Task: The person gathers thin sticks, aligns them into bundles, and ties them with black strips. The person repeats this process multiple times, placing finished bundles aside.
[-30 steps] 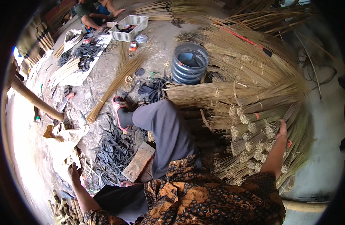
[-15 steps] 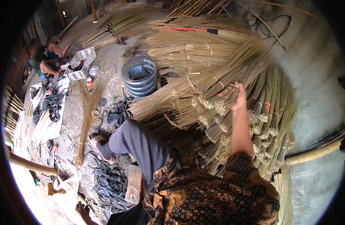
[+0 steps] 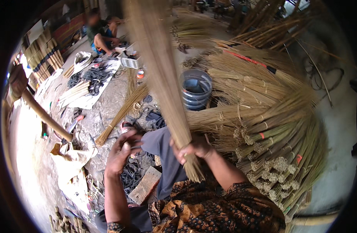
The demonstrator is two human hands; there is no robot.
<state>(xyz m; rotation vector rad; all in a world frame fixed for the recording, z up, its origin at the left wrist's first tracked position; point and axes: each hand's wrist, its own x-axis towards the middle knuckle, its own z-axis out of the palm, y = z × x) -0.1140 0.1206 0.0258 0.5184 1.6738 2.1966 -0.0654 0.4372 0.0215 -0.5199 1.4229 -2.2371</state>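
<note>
My right hand point(image 3: 194, 150) is wrapped around the lower part of a long bundle of dry grass stalks point(image 3: 163, 73). The bundle stands nearly upright before me, its cut ends sticking out below my fist and its upper end running past the picture's top edge, smeared by motion. To its left my left hand point(image 3: 123, 152) is raised near my knee, fingers apart and curved, with nothing in it. On my right lies a large pile of tied grass bundles point(image 3: 279, 167), their pale cut ends turned toward me.
A ridged dark bucket point(image 3: 197, 101) stands ahead. Another grass bundle point(image 3: 122, 114) lies on the floor at the left, near a white sheet point(image 3: 89, 101) with dark strips and sticks. A wooden block point(image 3: 145, 185) is by my leg. Further off, a person point(image 3: 101, 35) sits near a white crate point(image 3: 130, 63).
My right hand has left the pile with a grass bundle and brought it in front of me, upright. My left hand has come up beside my knee. The view has turned leftward.
</note>
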